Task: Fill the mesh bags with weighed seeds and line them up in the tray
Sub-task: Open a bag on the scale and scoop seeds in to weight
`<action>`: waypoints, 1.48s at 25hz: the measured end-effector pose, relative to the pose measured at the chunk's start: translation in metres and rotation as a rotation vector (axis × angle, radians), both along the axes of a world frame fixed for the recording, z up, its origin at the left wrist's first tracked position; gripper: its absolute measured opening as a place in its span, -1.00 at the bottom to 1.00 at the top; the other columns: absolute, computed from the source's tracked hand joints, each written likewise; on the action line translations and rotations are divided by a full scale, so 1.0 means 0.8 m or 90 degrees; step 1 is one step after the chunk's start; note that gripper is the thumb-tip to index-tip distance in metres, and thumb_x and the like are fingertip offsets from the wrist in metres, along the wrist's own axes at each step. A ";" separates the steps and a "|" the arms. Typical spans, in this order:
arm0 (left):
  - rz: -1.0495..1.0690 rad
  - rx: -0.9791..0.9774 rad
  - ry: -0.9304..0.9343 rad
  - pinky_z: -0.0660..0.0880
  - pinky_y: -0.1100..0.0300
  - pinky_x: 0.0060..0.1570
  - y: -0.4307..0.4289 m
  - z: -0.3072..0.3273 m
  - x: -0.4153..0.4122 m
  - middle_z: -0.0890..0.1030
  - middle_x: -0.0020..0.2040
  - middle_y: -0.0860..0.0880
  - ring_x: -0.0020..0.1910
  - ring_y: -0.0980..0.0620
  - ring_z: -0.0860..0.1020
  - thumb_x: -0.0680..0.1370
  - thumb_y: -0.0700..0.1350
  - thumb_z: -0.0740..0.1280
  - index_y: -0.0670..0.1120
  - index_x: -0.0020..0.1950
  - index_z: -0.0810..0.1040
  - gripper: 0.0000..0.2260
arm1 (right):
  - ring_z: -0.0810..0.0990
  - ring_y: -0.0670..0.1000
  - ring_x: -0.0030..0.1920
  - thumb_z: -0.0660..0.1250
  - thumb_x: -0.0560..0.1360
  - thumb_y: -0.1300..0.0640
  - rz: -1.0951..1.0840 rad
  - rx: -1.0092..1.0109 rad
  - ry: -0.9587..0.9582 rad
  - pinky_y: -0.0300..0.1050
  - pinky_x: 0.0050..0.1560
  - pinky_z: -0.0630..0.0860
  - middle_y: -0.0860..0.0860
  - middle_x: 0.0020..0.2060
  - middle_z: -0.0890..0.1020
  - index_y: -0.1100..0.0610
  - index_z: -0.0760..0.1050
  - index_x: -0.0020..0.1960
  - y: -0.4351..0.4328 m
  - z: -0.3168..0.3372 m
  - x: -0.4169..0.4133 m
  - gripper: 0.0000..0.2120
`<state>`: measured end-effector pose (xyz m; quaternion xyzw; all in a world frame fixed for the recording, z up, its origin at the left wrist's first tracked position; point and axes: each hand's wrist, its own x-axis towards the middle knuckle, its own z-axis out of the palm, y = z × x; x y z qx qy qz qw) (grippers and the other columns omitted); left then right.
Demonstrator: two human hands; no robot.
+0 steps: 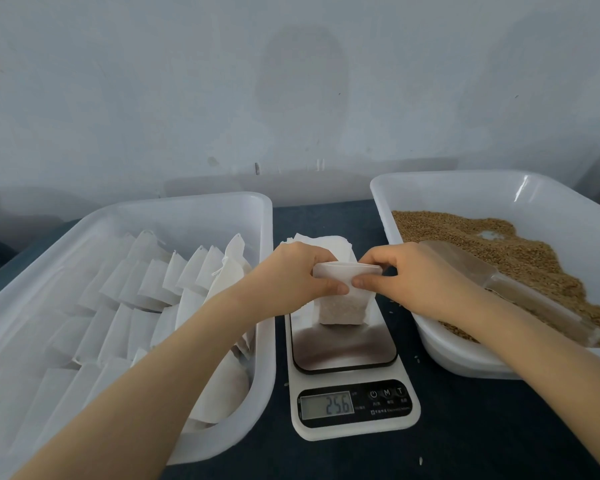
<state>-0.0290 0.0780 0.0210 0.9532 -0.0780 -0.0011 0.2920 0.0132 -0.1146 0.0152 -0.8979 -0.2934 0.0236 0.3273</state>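
A white mesh bag (342, 306) with seeds in its lower part stands on the steel plate of a kitchen scale (347, 351); the display reads 256. My left hand (298, 275) pinches the bag's top edge on the left side. My right hand (409, 275) pinches the same top edge on the right side. The white tray (222, 209) on the left holds several filled white bags (160, 282) standing in rows. The white tray (465, 181) on the right holds brown seeds (520, 251).
A clear plastic scoop (506, 289) lies on the seeds in the right tray, just behind my right wrist. A stack of empty bags (323, 244) sits behind the scale. A few loose seeds lie on the dark tabletop (465, 427). A grey wall rises behind.
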 end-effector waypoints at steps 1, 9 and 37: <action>0.001 0.001 0.000 0.35 0.36 -0.35 0.000 0.000 0.000 0.56 -0.29 0.03 -0.35 0.17 0.43 0.48 0.04 0.42 -0.04 -0.12 0.61 -0.84 | 0.47 -0.32 -0.39 0.41 0.44 -0.05 0.000 -0.001 -0.003 -0.50 -0.33 0.34 -0.09 -0.34 0.60 -0.11 0.58 -0.16 0.000 0.001 -0.001 -0.95; 0.016 0.007 -0.008 0.34 0.43 -0.40 0.001 0.000 0.001 0.53 -0.35 0.05 -0.42 0.20 0.42 0.50 0.01 0.41 -0.09 -0.16 0.60 -0.83 | 0.47 -0.32 -0.40 0.41 0.45 -0.05 0.008 0.003 -0.005 -0.51 -0.35 0.33 -0.08 -0.33 0.60 -0.14 0.55 -0.19 0.001 0.002 0.000 -0.95; 0.042 -0.180 0.003 0.34 0.40 -0.42 -0.003 0.012 -0.011 0.48 -0.44 0.12 -0.46 0.21 0.40 0.44 -0.06 0.47 -0.04 -0.35 0.52 -0.79 | 0.60 -0.20 -0.22 0.21 0.46 -0.12 0.002 0.288 -0.055 -0.38 -0.23 0.46 -0.19 -0.27 0.66 -0.15 0.62 -0.13 -0.001 0.016 -0.010 -0.79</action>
